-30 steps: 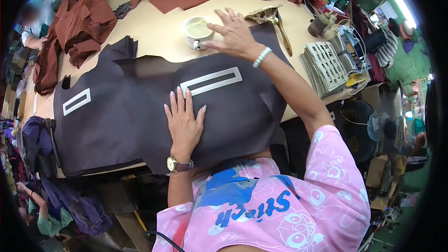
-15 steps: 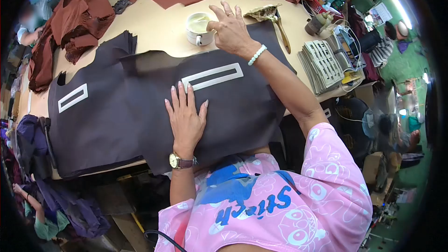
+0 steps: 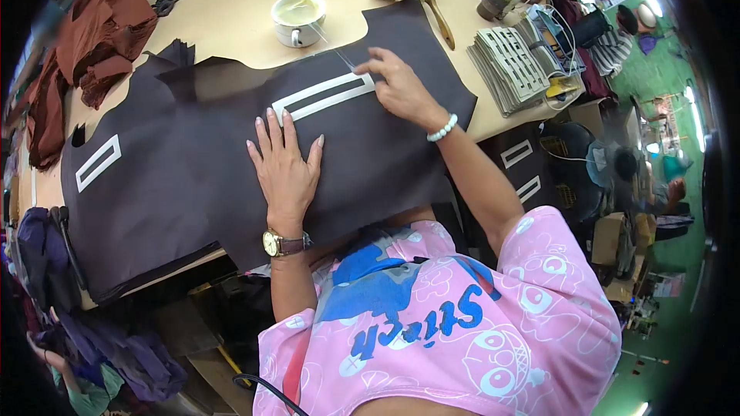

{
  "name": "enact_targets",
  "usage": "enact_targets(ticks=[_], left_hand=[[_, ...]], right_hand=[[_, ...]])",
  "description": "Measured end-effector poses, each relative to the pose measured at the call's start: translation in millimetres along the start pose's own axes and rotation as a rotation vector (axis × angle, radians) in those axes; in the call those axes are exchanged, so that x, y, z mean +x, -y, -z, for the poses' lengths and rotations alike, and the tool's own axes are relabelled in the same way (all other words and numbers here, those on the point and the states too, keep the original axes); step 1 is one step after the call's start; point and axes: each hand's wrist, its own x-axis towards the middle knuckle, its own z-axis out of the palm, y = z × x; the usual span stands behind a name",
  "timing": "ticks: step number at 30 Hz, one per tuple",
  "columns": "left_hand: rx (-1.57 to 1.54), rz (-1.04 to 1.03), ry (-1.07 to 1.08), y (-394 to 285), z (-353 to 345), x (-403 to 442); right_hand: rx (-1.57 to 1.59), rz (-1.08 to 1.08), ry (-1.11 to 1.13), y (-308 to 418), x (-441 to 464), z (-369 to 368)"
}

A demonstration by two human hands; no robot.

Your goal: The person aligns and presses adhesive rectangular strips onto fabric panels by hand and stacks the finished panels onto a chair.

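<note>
- From my distant feed, a pale worktable point(image 3: 231, 27) bears the dark sheet point(image 3: 169, 192) along its near edge, a cup point(image 3: 295, 35) beyond.
- My left hand point(image 3: 284, 173) lies flat, fingers spread, touching a white frame point(image 3: 333, 101).
- My right hand point(image 3: 397, 86) seems to pinch a slender, blurred tool point(image 3: 346, 60).
- I judge the sheet soft and floppy; I'd hold its outer edges.

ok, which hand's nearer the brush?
Right. The right hand is below and left of the brush in view; the left hand lies farther off, flat on the dark sheet.
</note>
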Motion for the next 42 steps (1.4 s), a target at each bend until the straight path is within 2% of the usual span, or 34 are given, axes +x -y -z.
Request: enact_targets(ticks=[1,5,8,15,18,28,29,37,42], left_hand=[[0.001,0.0,0.003,0.1,0.0,-0.7],[0.007,-0.002,0.005,0.1,0.1,0.1],[0.006,0.002,0.01,-0.2,1.2,0.5],[0.029,-0.001,0.016,0.3,-2.3,-0.7],[0.037,-0.008,0.007,0.5,-3.6,-0.5],[0.033,-0.023,-0.014,2.3,-4.4,-1.7],[0.028,-0.02,-0.007,2.7,-3.7,-1.9],[-0.181,0.038,-0.039,9.9,9.6,-3.7],[-0.185,0.05,-0.111,23.5,23.3,-4.5]], right_hand=[[0.06,-0.059,-0.019,-4.9,-9.0,-5.8],[-0.177,-0.106,0.029,-11.1,-25.1,-21.2],[-0.394,-0.15,0.065,10.5,-28.6,-18.7],[-1.111,0.002,0.058,30.7,-29.3,-26.3],[-1.136,0.086,0.125,45.9,-36.1,-31.6],[-1.193,0.009,0.094,14.9,-13.3,-20.3],[-1.261,-0.037,0.205,15.4,-12.4,-18.7],[-1.408,0.062,0.272,25.8,-23.2,-17.2],[-1.399,0.088,0.297,37.0,-23.1,-27.8]])
